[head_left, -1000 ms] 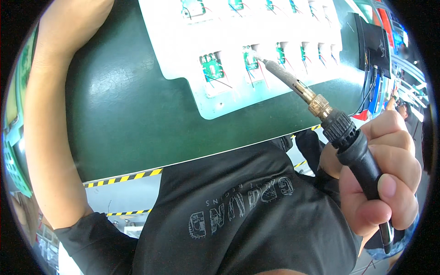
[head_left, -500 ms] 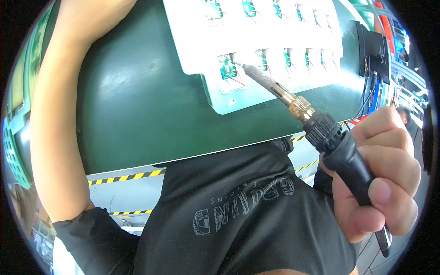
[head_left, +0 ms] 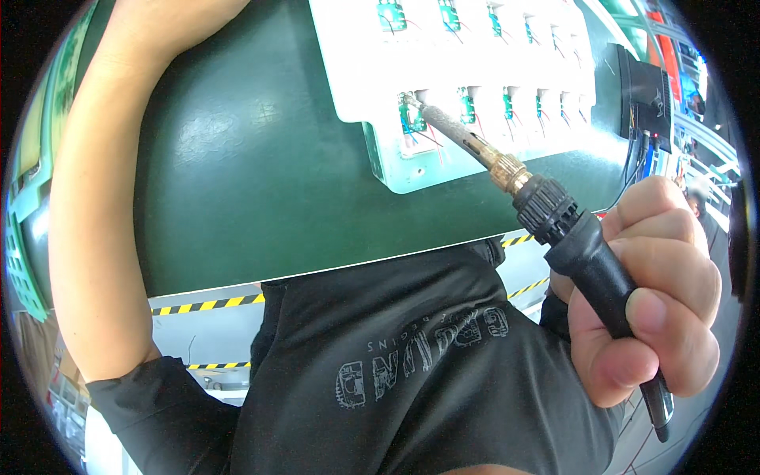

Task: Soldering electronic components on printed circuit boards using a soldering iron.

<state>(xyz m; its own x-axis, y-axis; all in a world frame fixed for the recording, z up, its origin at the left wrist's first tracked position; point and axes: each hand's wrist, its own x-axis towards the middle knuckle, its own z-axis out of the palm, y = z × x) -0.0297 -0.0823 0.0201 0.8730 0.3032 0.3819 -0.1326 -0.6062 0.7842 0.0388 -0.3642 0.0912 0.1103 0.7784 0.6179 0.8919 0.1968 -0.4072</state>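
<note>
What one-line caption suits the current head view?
Right hand gripping a soldering iron, its tip at the leftmost circuit board in the near row of a pale tray.

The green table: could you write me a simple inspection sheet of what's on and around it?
Surface: green table, with glare in places.
Things: white tray holding two rows of green boards; soldering iron with its tip at the leftmost board of the near row, contact unclear.
Clutter: black box near the table's right end.
Hands: right hand has its fingers wrapped around the iron; left hand partly out of frame, fingers unseen.
Cables: dark cables beside the box.
Surroundings: yellow-black tape below the near edge; blurred room at right.
</note>
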